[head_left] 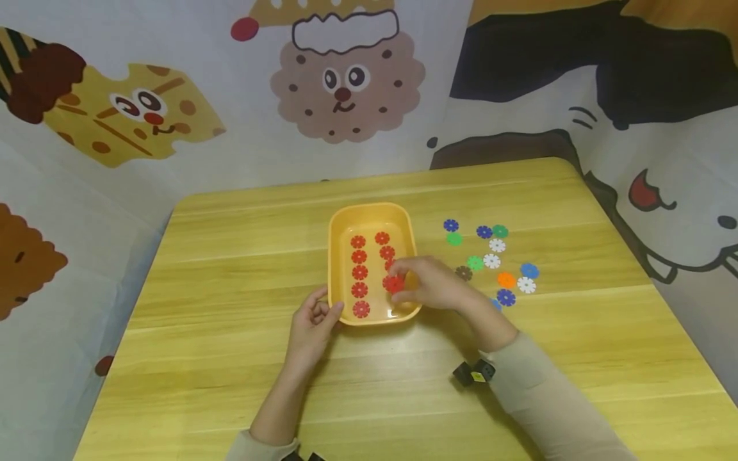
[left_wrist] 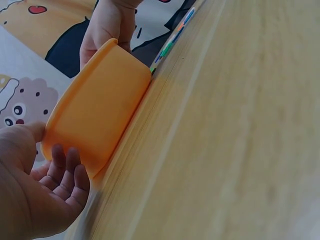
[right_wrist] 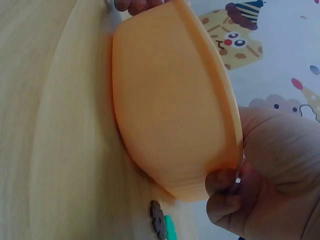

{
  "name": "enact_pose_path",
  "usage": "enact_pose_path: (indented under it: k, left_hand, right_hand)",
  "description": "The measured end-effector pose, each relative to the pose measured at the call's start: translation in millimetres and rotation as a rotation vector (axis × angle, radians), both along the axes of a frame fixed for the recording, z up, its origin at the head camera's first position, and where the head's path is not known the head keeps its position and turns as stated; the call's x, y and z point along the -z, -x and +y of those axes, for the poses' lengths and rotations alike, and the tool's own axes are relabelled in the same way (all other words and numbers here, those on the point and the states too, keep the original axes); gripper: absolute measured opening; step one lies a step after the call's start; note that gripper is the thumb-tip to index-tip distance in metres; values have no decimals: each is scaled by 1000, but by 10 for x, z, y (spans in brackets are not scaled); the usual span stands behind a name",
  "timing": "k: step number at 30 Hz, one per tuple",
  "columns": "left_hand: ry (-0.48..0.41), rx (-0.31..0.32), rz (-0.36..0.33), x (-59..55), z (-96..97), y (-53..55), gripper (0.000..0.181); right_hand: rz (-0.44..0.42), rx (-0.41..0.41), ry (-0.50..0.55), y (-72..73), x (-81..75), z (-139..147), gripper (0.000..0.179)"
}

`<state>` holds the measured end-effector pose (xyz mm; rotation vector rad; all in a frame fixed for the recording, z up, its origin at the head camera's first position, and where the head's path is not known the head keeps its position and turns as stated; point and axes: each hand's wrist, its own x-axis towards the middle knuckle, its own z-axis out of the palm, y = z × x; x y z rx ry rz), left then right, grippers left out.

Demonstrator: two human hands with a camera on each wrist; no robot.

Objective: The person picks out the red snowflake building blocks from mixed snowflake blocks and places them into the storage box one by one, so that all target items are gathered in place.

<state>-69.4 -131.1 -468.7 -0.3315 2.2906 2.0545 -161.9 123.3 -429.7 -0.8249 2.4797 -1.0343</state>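
Note:
A yellow-orange plastic tray (head_left: pixel 371 208) sits on the table. Inside, red snowflake discs (head_left: pixel 360 273) lie in two columns, several on the left side and more on the right. The left hand (head_left: pixel 313 330) grips the tray's near left corner, thumb over the rim and fingers curled by the outer wall, as the left wrist view also shows. Reaching over the tray's right rim, the right hand (head_left: pixel 429 282) pinches a red snowflake disc (head_left: pixel 394 284) between thumb and fingers, low over the right column. Part of that column is hidden behind its fingers.
Right of the tray, loose snowflake discs in blue, green, white, brown and orange (head_left: pixel 506 280) are scattered on the wooden table (head_left: pixel 230 275). The right forearm partly covers a light blue one (head_left: pixel 496 305). A cartoon-printed cloth (head_left: pixel 242 153) hangs behind the table's far edge.

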Motion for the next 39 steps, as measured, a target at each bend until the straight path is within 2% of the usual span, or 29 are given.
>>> enact_pose_path:
  k: [10,13,17,21,25,29,33,36,39]
  left_hand:
    - [-14,2,-16,21,-25,17,47]
    - [-20,2,-19,10,-23,14,47]
    - [-18,6,-18,1,-22,8,47]
    - [-7,11,-18,2,-19,8,48]
    - [32,10,-11,1,-21,8,48]
    - [202,7,85,-16,-42,-5,47]
    - [508,12,261,-125,-121,-35,50]
    - [739,76,359,-248,-231,-57,63]
    - [891,186,393,-349,-342,-69,82]
  right_hand:
    - [-33,-35,-53,31,-9,-21,39]
    - [-29,-73,-8,56,28,7,40]
    - [-13,-98,112,67,91,70,40]
    - [12,-34,200,33,137,138,41]
    - [71,88,236,-26,156,180,41]
    - [139,215,254,-78,148,211,44]
    - [214,320,190,-128,85,264,49]
    - [259,372,78,-170,5,323,58]
    - [310,380,-41,-215,-71,398,72]
